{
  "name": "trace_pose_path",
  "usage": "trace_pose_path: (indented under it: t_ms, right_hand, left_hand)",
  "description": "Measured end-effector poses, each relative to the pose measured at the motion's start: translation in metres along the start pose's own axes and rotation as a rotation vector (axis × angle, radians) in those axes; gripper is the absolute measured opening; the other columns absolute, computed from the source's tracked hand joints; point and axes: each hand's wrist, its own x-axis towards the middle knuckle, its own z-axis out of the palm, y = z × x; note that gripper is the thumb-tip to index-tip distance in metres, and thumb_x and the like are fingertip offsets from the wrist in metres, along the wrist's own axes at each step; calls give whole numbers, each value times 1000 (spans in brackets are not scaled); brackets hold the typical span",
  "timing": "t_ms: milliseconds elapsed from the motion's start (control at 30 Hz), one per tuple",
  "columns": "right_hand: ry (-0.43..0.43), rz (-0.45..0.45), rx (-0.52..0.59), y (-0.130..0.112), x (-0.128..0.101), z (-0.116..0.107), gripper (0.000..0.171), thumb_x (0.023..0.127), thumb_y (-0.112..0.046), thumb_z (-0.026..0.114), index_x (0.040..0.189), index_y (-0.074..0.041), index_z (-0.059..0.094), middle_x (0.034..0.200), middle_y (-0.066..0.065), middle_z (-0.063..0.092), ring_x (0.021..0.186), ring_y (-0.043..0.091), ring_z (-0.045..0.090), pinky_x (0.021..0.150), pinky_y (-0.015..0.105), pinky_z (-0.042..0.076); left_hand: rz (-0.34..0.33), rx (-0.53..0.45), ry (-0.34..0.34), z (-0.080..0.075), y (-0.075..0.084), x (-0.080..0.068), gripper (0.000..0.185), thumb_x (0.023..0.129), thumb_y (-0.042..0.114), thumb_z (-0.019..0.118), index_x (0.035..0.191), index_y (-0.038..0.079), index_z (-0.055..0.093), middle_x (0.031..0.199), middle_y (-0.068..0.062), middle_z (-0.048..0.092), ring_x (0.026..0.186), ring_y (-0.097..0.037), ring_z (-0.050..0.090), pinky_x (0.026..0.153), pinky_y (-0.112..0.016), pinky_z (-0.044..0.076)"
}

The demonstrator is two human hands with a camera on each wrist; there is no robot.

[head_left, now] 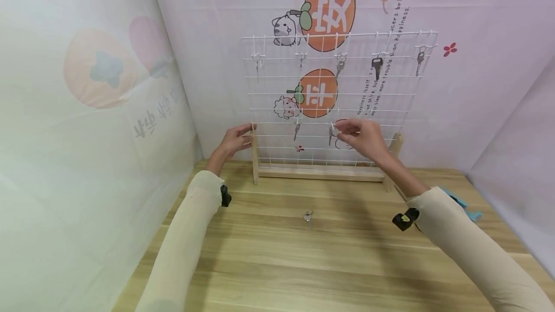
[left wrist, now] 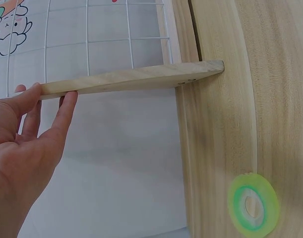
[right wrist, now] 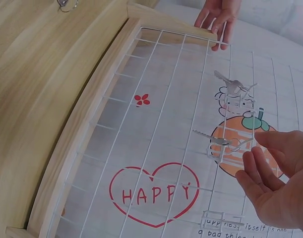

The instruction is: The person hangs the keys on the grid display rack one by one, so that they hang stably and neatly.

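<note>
A white wire grid (head_left: 282, 94) stands in a wooden frame, with keys hanging from its hooks. My left hand (left wrist: 30, 129) pinches the upper end of the frame's left wooden post (left wrist: 126, 79) between thumb and fingers. At the lower row of hooks, my right hand (head_left: 366, 138) has its fingertips beside a key (right wrist: 213, 138) that hangs by its ring; a gap shows between thumb and forefinger. Another key (head_left: 297, 130) hangs to the left in that row. One more key with a ring (head_left: 308, 217) lies on the wooden table.
Several keys, among them a black-headed key (head_left: 377, 67), hang along the top row. A yellow-green tape roll (left wrist: 253, 206) lies on the table left of the frame. Light-blue objects (head_left: 474, 215) lie behind my right forearm. Printed cloth (head_left: 217, 23) stands behind the grid.
</note>
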Motion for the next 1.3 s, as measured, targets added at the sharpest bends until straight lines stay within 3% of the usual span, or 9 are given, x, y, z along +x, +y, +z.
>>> trace_pose_path:
  t_ms: [133, 333, 433, 667, 833, 1300]
  right_hand:
    - [-11, -6, -13, -1, -7, -1, 26, 92, -1, 78, 118, 1, 76, 113, 19, 76, 94, 31, 75, 82, 21, 62]
    - [-36, -63, -3, -2, -18, 0, 24, 91, 0, 79, 115, 2, 76, 105, 19, 77, 88, 32, 76, 74, 12, 58]
    - [-62, -62, 12, -2, -24, 2, 23, 91, 0, 78, 114, 2, 76, 106, 19, 77, 88, 33, 76, 74, 13, 59]
    - [-142, -53, 28, 3, -40, 15, 23, 92, -1, 78, 115, 1, 75, 110, 18, 76, 91, 31, 76, 80, 33, 65]
    - [-169, -88, 32, 8, -50, 31, 22, 91, -1, 79, 112, 2, 75, 106, 19, 77, 89, 32, 76, 78, 42, 65]
    - [-297, -93, 3, 24, -85, 79, 22, 89, -7, 82, 110, -4, 76, 97, 8, 77, 82, 18, 73, 67, 26, 59]
  left_hand:
    - [3, -1, -1, 0, -1, 0, 49, 105, -1, 57, 153, 11, 53, 163, -7, 42, 143, -31, 48, 112, -46, 49]
    - [0, 13, 5, 0, -1, 0, 50, 105, 0, 57, 153, 12, 53, 164, -7, 42, 144, -30, 48, 111, -44, 50]
    - [-4, 16, 8, 0, -1, -1, 50, 105, 0, 57, 153, 13, 53, 164, -7, 42, 144, -29, 48, 112, -44, 50]
    - [-3, 8, -9, 0, 0, -3, 50, 106, 1, 56, 155, 12, 51, 165, -6, 40, 146, -28, 45, 114, -45, 47]
    - [3, 14, -11, 0, 0, -3, 50, 107, 1, 55, 155, 12, 50, 165, -6, 39, 147, -28, 44, 114, -45, 47]
    - [11, 5, -8, 0, -2, -2, 51, 107, 1, 55, 155, 13, 50, 165, -6, 40, 145, -28, 47, 113, -42, 49]
